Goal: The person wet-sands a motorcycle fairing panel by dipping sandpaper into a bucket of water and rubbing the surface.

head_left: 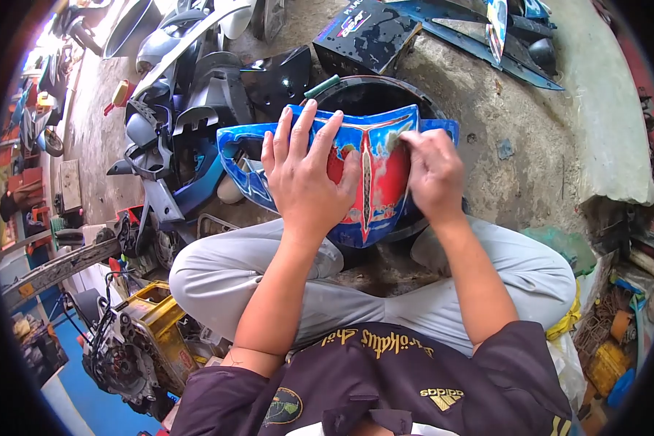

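A blue motorcycle body panel (367, 232), worn through to red and pale patches, rests over a round black basin (425, 105) between my bent knees. Down its middle runs a narrow ridge with a dark slot. My left hand (305, 160) lies spread and flat on the panel's left half, thumb near the ridge. Against the right half, by a red patch, my right hand (436, 171) has its fingers curled together, touching the surface. Whatever those fingers hold, if anything, is hidden. A green stick-like piece (322, 86) sits at the basin's far rim.
Dark motorcycle fairings (211, 87) are heaped on the concrete floor at left. A wet black box (367, 36) stands beyond the basin, with blue panels (479, 51) at far right. An engine (120, 356) and a yellow crate (160, 320) are at lower left.
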`<state>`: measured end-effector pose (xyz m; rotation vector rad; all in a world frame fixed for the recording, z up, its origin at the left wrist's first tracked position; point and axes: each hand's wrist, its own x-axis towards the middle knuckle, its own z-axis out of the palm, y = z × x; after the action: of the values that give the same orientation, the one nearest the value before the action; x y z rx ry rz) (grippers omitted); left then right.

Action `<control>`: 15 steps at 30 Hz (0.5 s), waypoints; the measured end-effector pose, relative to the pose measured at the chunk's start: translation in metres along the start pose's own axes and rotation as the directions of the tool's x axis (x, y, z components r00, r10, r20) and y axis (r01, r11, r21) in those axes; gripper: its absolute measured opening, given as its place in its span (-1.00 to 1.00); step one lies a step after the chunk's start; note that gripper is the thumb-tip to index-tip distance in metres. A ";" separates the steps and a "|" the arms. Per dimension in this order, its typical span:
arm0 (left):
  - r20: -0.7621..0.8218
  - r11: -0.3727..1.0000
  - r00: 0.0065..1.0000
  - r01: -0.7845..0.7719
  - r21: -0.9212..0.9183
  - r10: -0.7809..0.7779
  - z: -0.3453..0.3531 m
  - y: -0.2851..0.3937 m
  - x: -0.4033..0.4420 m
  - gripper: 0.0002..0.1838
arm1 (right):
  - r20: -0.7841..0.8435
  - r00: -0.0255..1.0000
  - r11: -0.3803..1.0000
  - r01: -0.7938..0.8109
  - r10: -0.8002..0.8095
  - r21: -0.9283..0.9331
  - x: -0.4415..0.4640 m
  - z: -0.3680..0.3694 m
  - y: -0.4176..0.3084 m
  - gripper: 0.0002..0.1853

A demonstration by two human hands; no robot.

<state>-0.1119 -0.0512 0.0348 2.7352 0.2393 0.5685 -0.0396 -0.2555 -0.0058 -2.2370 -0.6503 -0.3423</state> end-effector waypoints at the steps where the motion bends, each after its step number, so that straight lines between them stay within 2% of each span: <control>1: -0.001 1.000 1.000 -0.001 0.003 0.001 0.000 0.000 -0.001 -0.43 | -0.028 0.998 0.998 -0.052 0.053 0.039 -0.001 0.003 0.005 -0.76; 4: 0.001 1.000 1.000 0.003 0.012 -0.003 0.000 0.000 0.001 -0.43 | 0.021 0.997 0.997 0.077 -0.077 -0.008 -0.004 0.002 -0.015 -0.75; 9: 0.000 1.000 1.000 0.002 0.004 -0.002 0.000 -0.001 0.000 -0.43 | -0.038 0.999 0.995 -0.017 0.013 -0.100 0.003 0.000 0.003 -0.80; 12: 0.005 1.000 1.000 0.006 0.008 -0.006 0.000 0.001 0.000 -0.43 | 0.019 0.997 0.998 0.069 -0.069 -0.005 -0.005 0.003 -0.016 -0.81; 15: 0.000 1.000 1.000 0.004 0.005 -0.004 0.000 0.001 0.000 -0.43 | 0.024 0.999 0.996 0.042 -0.041 -0.082 -0.001 -0.002 -0.009 -0.80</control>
<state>-0.1114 -0.0518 0.0350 2.7385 0.2467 0.5675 -0.0454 -0.2517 0.0004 -2.3111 -0.7070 -0.3711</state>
